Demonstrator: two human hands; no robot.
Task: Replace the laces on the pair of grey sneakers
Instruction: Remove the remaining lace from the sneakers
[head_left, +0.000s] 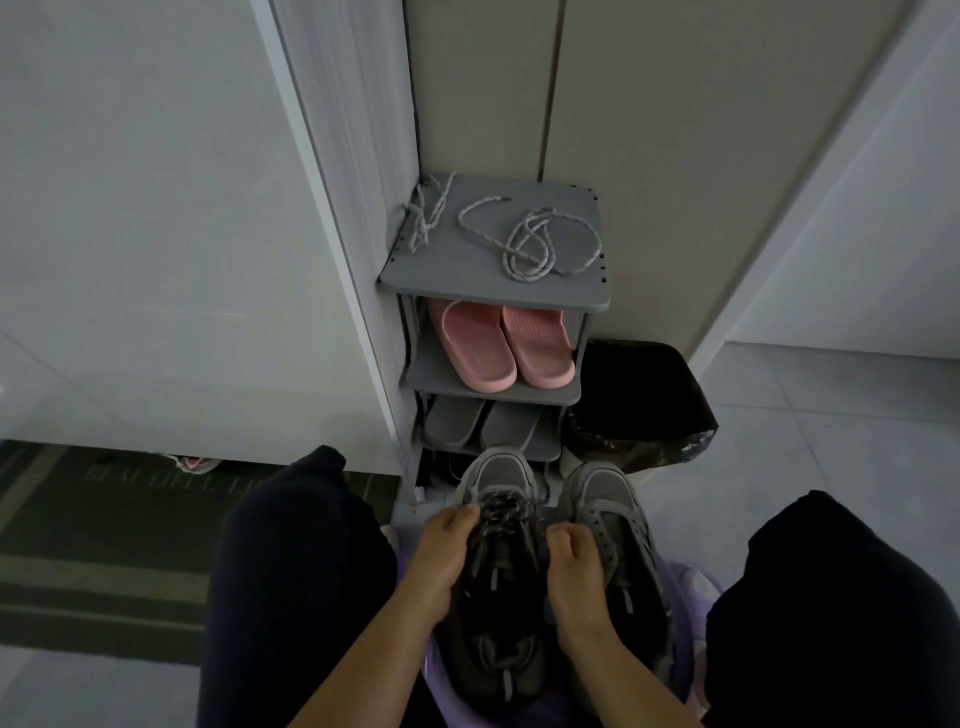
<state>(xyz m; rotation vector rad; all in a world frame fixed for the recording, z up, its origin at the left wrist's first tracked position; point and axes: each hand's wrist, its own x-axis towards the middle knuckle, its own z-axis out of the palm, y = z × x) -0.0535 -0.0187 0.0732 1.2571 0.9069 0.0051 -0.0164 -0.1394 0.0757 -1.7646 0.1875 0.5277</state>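
Note:
Two grey sneakers stand side by side between my knees, toes pointing away. The left sneaker (498, 475) has a dark speckled lace (501, 512) threaded in its upper eyelets. My left hand (441, 551) pinches the lace at the shoe's left side. My right hand (571, 556) pinches it at the right side. The right sneaker (608, 499) shows bare eyelets with no lace. Two light speckled laces lie loose on top of the grey shoe rack (457, 270): one (426, 218) at the back left, one (535, 239) coiled in the middle.
The sneakers rest on a purple stool or basin (691, 603). The rack holds pink slippers (504, 345) and grey slippers (483, 423). A bin with a black bag (639, 405) stands to its right. A dark doormat (104, 519) lies left. My knees in dark trousers flank the shoes.

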